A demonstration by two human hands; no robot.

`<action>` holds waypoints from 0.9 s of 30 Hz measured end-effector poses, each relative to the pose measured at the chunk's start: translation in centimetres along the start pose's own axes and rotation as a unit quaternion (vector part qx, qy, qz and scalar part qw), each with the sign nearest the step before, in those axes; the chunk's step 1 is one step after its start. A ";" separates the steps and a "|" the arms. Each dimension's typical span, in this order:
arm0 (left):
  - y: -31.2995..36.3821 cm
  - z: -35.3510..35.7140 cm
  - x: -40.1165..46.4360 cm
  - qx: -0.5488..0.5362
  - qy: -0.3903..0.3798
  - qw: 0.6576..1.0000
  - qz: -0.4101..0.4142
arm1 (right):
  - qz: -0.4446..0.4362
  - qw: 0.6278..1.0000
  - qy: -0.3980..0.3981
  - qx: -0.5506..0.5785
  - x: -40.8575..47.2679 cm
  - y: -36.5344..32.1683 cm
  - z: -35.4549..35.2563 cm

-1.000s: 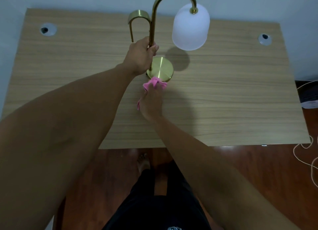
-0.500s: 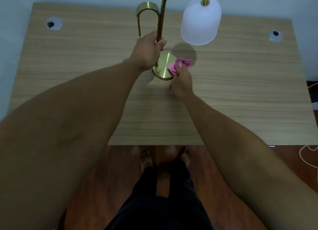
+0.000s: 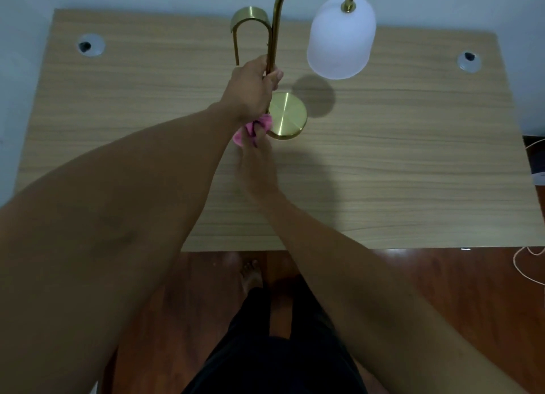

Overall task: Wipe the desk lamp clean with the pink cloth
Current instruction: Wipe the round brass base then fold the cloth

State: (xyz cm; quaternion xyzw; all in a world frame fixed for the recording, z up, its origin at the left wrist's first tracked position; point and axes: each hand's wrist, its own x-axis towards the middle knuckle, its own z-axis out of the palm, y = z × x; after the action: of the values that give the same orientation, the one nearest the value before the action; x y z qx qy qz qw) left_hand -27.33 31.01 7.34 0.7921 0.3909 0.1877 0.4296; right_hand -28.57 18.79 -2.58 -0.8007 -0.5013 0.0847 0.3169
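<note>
A round grey cable port [image 3: 90, 45] sits in the far left corner of the light wood-grain desk [image 3: 413, 187]. Moving right, the left hand [image 3: 250, 91] is wrapped tight around the lower part of the thin brass stem [image 3: 272, 40] of the brass desk lamp, fingers closed on it just above the base, thumb tip showing on the stem's right side. Directly below that hand, and partly tucked under its wrist, the crumpled pink cloth [image 3: 253, 128] is pinched in the fingertips of the right hand [image 3: 258, 169], which reaches up from the near edge of the desk. The cloth presses against the near-left rim of the round brushed-brass base [image 3: 287, 115], touching it. A short brass hook-shaped loop [image 3: 250, 16] rises behind the left hand, beside the stem. Further right, the frosted white dome shade [image 3: 340, 40] hangs from the curved stem top, its shadow on the desk underneath. A second grey cable port [image 3: 469, 61] lies at the far right.
</note>
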 end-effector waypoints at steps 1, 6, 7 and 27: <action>0.0 0.0 0.0 0.001 0.002 1.000 0.000 | -0.040 0.999 0.005 -0.025 0.2 0.7 -0.4; -0.2 0.0 0.1 0.012 -0.001 1.000 0.008 | -0.164 0.960 -0.062 -0.218 2.1 6.0 -1.9; -0.2 0.0 0.1 0.016 -0.004 1.000 0.011 | -0.177 0.949 -0.088 -0.248 2.2 6.9 -2.3; 0.0 0.0 0.1 0.033 -0.004 0.999 0.007 | -0.007 0.997 0.041 -0.064 4.8 8.5 -5.0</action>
State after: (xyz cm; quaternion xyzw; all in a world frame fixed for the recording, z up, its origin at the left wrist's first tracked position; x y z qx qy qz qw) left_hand -27.28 31.06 7.36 0.8096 0.3893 0.1741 0.4032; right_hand -17.59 18.27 -2.86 -0.8187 -0.4977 0.0176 0.2861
